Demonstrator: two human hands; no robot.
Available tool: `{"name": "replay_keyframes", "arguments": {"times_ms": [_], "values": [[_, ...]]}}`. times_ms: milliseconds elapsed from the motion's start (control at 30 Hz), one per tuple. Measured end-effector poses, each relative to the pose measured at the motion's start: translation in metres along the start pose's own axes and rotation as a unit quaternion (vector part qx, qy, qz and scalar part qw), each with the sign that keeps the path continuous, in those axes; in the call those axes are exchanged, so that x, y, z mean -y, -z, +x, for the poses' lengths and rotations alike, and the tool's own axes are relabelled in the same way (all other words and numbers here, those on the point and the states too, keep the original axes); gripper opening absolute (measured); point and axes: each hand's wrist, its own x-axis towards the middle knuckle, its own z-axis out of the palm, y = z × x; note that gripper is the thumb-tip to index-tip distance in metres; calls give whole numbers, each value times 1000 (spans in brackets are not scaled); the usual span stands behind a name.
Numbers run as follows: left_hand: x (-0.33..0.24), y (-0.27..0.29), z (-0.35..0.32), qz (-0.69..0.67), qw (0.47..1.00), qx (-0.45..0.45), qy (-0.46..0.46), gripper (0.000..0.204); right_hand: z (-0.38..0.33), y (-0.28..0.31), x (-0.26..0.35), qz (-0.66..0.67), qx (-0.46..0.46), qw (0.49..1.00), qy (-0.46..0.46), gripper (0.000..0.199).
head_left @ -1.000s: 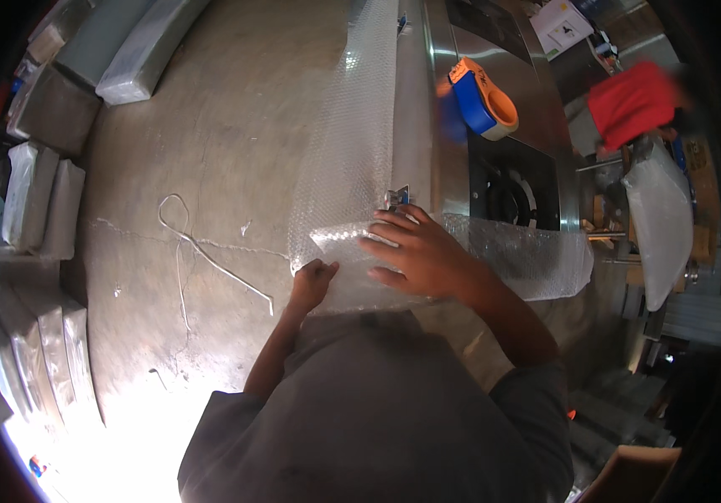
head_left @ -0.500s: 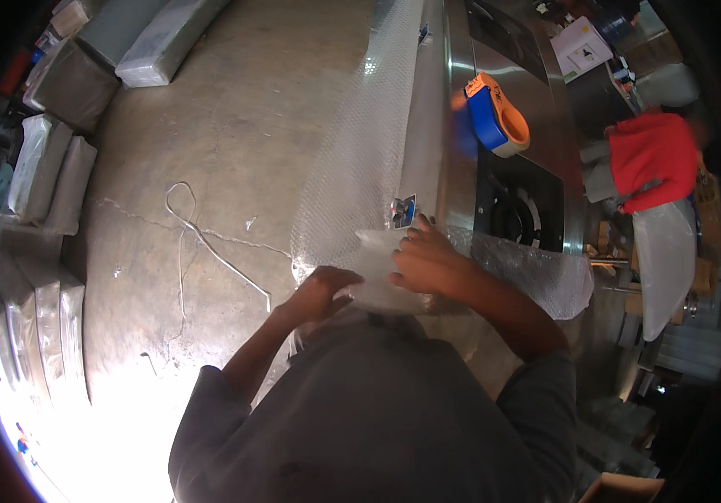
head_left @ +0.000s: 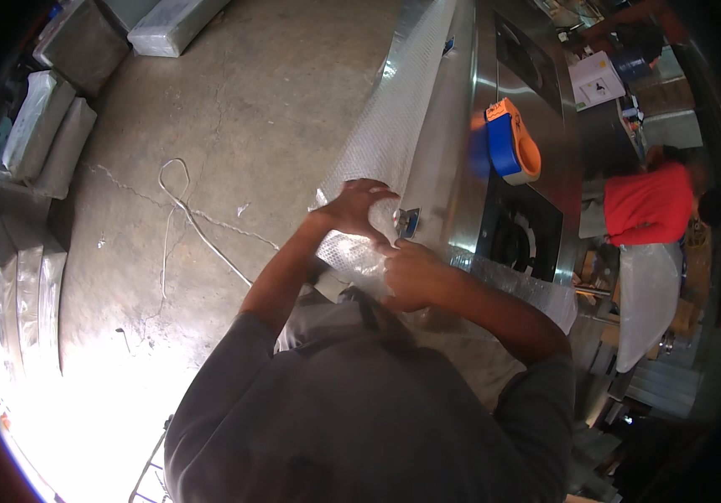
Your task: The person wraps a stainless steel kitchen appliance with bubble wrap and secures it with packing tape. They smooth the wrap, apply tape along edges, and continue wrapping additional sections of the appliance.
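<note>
The bubble wrap (head_left: 394, 126) is found directly under both hands and is stretched away ahead of them, along the front of a steel stove (head_left: 484, 71). Its near part is pressed by the right hand (head_left: 415, 272), whose fingers are bent; whether any of it is pinched cannot be told. The left hand (head_left: 356, 210) is held wide, thumb and fingers arched over the sheet, the thumb just beside the right hand. Half a second ago it was placed lower, nearer the body; since then it has been moved forward, and the sheet's outer edge has been shifted closer to the stove. By this, the loose wrap appears to be gathered in toward the near corner. A knob (head_left: 406, 222) is left uncovered just beyond the right hand. Farther off, ahead and to the right of both hands, an orange-and-blue tape dispenser (head_left: 511, 142) is rested on the stove top.
</note>
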Motion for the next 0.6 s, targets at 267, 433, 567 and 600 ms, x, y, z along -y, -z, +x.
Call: {"name": "replay_keyframes", "arguments": {"times_ms": [267, 433, 567, 600], "values": [[122, -78, -31, -249, 730, -123, 625, 98, 0, 17, -18, 28, 83, 993, -76, 61], [146, -82, -55, -328, 787, 20, 523, 71, 19, 7, -27, 33, 66, 994, -85, 62], [151, -63, -101, -360, 863, -9, 354, 48, 28, 4, -41, 71, 78, 991, -87, 55], [143, -63, -115, -332, 906, -28, 261, 45, 28, 4, -44, 76, 77, 990, -89, 53]]}}
